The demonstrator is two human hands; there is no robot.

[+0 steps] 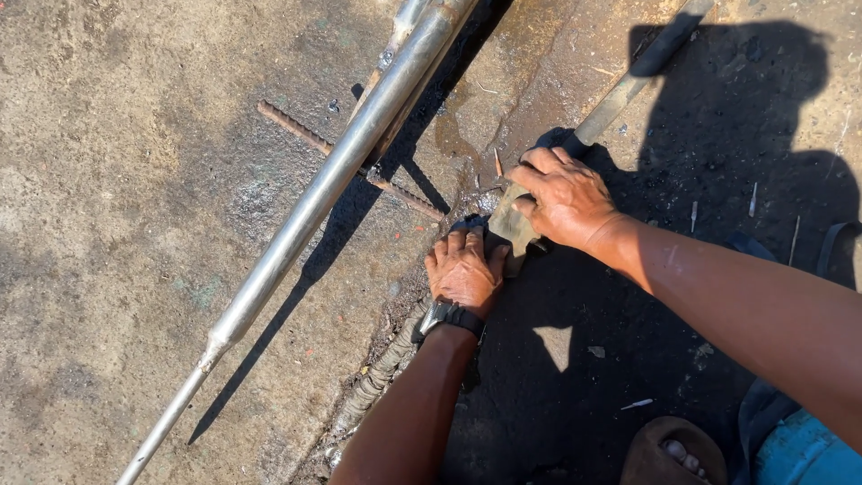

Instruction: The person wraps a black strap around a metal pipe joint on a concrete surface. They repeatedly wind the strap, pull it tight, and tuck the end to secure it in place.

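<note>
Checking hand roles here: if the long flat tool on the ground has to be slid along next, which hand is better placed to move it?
Probably the right hand: it wraps over the flat tool, in line with its length. The left hand presses flat on the near end, seemingly steadying it.

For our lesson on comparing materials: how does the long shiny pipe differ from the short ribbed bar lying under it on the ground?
The pipe is smooth, silvery and thick; the ribbed bar is thin, rough and rusty brown. The pipe runs across most of the picture, while the ribbed bar is much shorter. They slant opposite ways and cross. Both are straight metal lengths, and neither hand touches them.
</note>
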